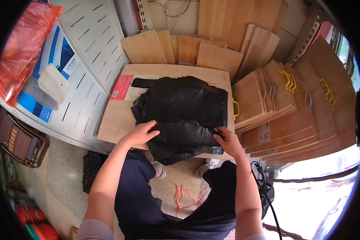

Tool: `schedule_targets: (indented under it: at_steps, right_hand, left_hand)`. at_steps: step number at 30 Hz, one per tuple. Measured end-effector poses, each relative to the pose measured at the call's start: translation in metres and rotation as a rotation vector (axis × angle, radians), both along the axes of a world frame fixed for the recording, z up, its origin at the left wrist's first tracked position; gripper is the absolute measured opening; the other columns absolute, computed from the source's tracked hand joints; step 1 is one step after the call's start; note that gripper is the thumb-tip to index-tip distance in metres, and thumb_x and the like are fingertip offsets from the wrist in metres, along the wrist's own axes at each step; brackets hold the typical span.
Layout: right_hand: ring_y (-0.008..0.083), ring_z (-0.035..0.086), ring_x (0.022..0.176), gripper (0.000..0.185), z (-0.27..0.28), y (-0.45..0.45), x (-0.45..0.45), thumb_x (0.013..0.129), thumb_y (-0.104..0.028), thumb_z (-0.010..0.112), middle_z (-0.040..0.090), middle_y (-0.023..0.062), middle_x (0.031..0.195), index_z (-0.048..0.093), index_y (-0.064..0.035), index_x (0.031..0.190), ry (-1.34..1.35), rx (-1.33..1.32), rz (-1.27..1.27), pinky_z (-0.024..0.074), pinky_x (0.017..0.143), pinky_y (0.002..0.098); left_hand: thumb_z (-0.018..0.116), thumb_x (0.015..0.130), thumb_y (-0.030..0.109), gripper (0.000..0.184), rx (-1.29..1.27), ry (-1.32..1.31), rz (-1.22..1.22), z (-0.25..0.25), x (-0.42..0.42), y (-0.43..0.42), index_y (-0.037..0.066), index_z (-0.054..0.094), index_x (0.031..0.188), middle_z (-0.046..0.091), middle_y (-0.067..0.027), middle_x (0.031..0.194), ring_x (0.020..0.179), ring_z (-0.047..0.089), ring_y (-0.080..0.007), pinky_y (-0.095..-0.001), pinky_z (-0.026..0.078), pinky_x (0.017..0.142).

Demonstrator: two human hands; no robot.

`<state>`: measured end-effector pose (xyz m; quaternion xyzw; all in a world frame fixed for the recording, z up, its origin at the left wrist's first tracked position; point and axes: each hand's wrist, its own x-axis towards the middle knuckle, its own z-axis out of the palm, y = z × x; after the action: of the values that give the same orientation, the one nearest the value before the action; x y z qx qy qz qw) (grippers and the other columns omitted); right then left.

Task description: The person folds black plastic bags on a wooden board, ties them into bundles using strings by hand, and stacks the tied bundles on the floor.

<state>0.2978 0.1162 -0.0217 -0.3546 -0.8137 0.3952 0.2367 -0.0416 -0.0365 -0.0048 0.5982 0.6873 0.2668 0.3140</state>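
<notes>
A pile of black plastic bags (184, 104) lies on a light wooden board (116, 114) in front of me, its near edge hanging over the board's front. My left hand (143, 133) is at the pile's near left side, thumb and fingertips on the plastic with a gap between them. At the near right corner, my right hand (228, 142) pinches the edge of the black plastic between thumb and fingers. A pink and white printed label (124, 86) shows on the board's left side, partly under the black plastic.
Wooden boards (218, 58) lean behind the work board, and more with yellow handles (284, 104) stand at right. A white slotted metal shelf (80, 92) at left bears a red plastic bag (26, 52). Red strings (182, 196) lie on the floor.
</notes>
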Motion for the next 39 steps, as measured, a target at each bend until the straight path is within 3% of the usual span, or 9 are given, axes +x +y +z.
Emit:
schedule_targets:
  at_steps: [8,11,18,20,22,25,27,33,39]
  right_hand:
    - [0.0368,0.065,0.088,0.032,-0.028,0.010,-0.013,0.084,-0.022,0.068,0.066,0.0208,0.090,0.054,-0.0049,0.107,-0.197,0.080,-0.190,0.0506,0.075,0.0435]
    - [0.0357,0.064,0.084,0.034,-0.027,0.012,-0.016,0.082,-0.022,0.070,0.065,0.0203,0.088,0.054,-0.0047,0.107,-0.197,0.085,-0.209,0.0507,0.074,0.0424]
    - [0.0205,0.061,0.079,0.037,-0.001,0.009,-0.024,0.081,-0.024,0.074,0.063,0.0117,0.084,0.058,-0.0031,0.106,-0.064,0.015,-0.325,0.0482,0.072,0.0320]
    - [0.0179,0.061,0.079,0.037,0.006,0.010,-0.025,0.082,-0.027,0.075,0.063,0.0105,0.086,0.058,-0.0004,0.102,0.300,-0.192,-0.325,0.0484,0.070,0.0298]
    - [0.0117,0.060,0.083,0.038,0.012,0.016,-0.015,0.089,-0.033,0.068,0.063,0.0066,0.088,0.059,0.0013,0.103,0.137,-0.140,-0.485,0.0492,0.073,0.0261]
    - [0.0202,0.063,0.092,0.051,0.024,0.030,-0.009,0.091,-0.046,0.060,0.065,0.0091,0.097,0.059,0.0022,0.109,0.049,-0.722,-0.492,0.0527,0.078,0.0325]
    - [0.0280,0.061,0.104,0.061,0.010,0.038,-0.016,0.092,-0.054,0.052,0.065,0.0124,0.110,0.058,0.0010,0.118,0.339,-1.280,-0.194,0.0512,0.089,0.0397]
    - [0.0277,0.057,0.114,0.054,-0.018,0.097,-0.058,0.091,-0.044,0.058,0.059,0.0113,0.126,0.054,-0.0049,0.128,0.652,-1.309,-0.081,0.0420,0.101,0.0457]
    - [0.0235,0.064,0.101,0.041,-0.010,0.156,-0.085,0.085,-0.031,0.070,0.066,0.0112,0.111,0.062,-0.0044,0.116,0.515,-1.287,-0.074,0.0500,0.093,0.0390]
  left_hand:
    - [0.067,0.085,0.026,0.032,-0.290,0.229,0.094,-0.003,0.014,0.026,0.002,0.056,0.102,0.063,-0.0152,0.099,0.085,0.061,-0.0322,-0.0393,0.048,0.074]
    - [0.071,0.077,0.026,0.038,0.289,0.544,0.101,-0.006,0.042,0.020,0.005,0.060,0.106,0.058,-0.0124,0.115,0.106,0.054,-0.0326,-0.0406,0.047,0.088]
    - [0.071,0.075,0.022,0.067,0.363,0.483,-0.230,-0.021,0.084,0.036,0.008,0.046,0.135,0.047,-0.0136,0.138,0.131,0.040,-0.0346,-0.0443,0.033,0.109]
    - [0.068,0.075,0.011,0.064,0.256,0.556,-0.170,-0.032,0.085,0.044,0.008,0.046,0.135,0.050,-0.0118,0.136,0.128,0.044,-0.0332,-0.0437,0.035,0.108]
    - [0.064,0.073,0.002,0.065,0.287,0.492,-0.138,-0.027,0.081,0.042,0.008,0.046,0.135,0.052,-0.0109,0.134,0.125,0.048,-0.0317,-0.0420,0.037,0.107]
    - [0.064,0.075,0.005,0.064,0.281,0.372,-0.127,-0.022,0.069,0.035,0.010,0.046,0.135,0.053,-0.0106,0.134,0.124,0.049,-0.0319,-0.0427,0.038,0.106]
    - [0.064,0.075,0.005,0.064,0.277,0.356,-0.152,-0.021,0.063,0.030,0.011,0.046,0.136,0.052,-0.0103,0.134,0.125,0.048,-0.0318,-0.0426,0.038,0.106]
    - [0.060,0.073,0.003,0.066,0.272,0.363,-0.262,-0.017,0.061,0.020,0.012,0.046,0.137,0.052,-0.0098,0.135,0.126,0.046,-0.0311,-0.0425,0.035,0.109]
    - [0.061,0.076,0.005,0.061,0.234,0.471,-0.285,-0.030,0.068,0.023,0.017,0.050,0.134,0.048,-0.0086,0.139,0.131,0.040,-0.0336,-0.0462,0.032,0.109]
